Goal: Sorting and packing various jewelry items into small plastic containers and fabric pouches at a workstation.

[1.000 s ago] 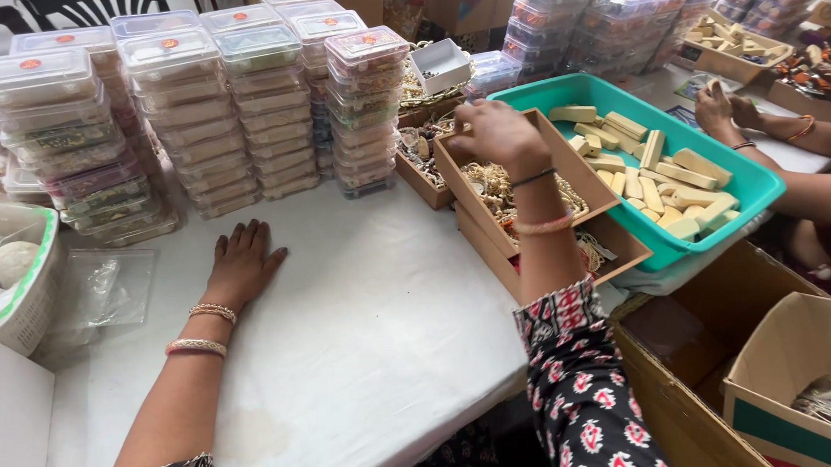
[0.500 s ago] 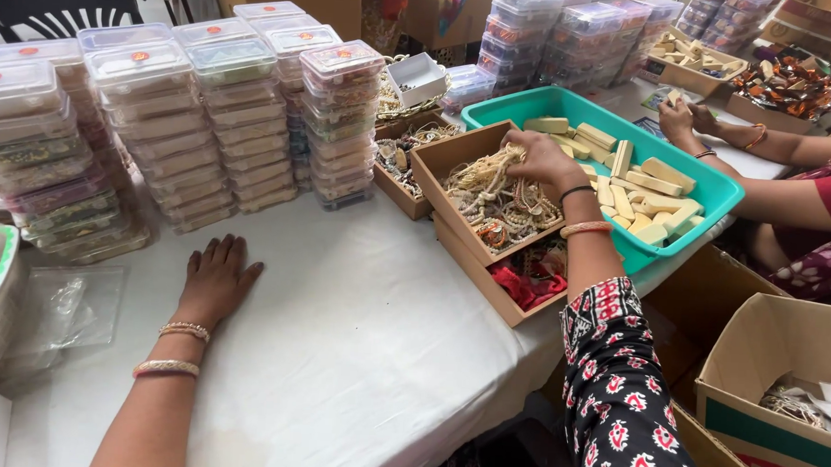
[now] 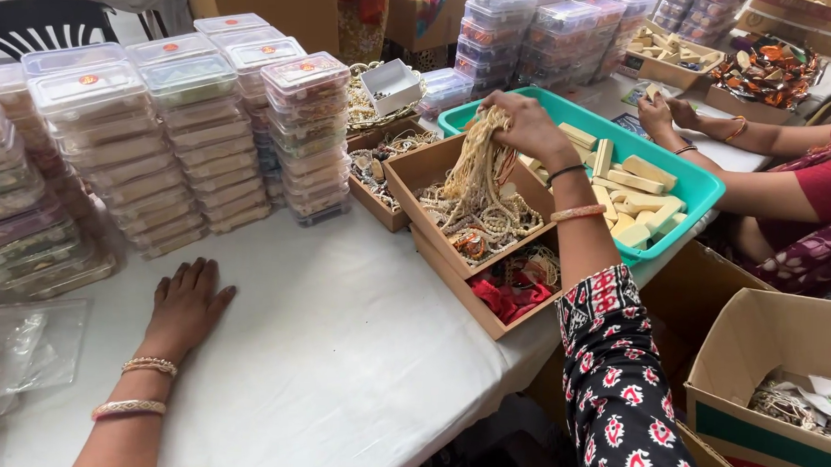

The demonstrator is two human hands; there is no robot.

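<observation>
Right hand [image 3: 529, 126]: closed on a bunch of bead strands [image 3: 479, 176], lifted above the cardboard tray [image 3: 434, 169].
Left hand [image 3: 184, 306]: open, flat on the white table [image 3: 354, 352].

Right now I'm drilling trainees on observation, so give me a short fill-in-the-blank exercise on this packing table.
1. The right hand lifts a bunch of cream bead strands out of a brown ____ box.
2. The left hand lies ____ on the white table.
3. The wooden blocks sit in a ____ tray.

Missing words: cardboard; flat; teal
</observation>
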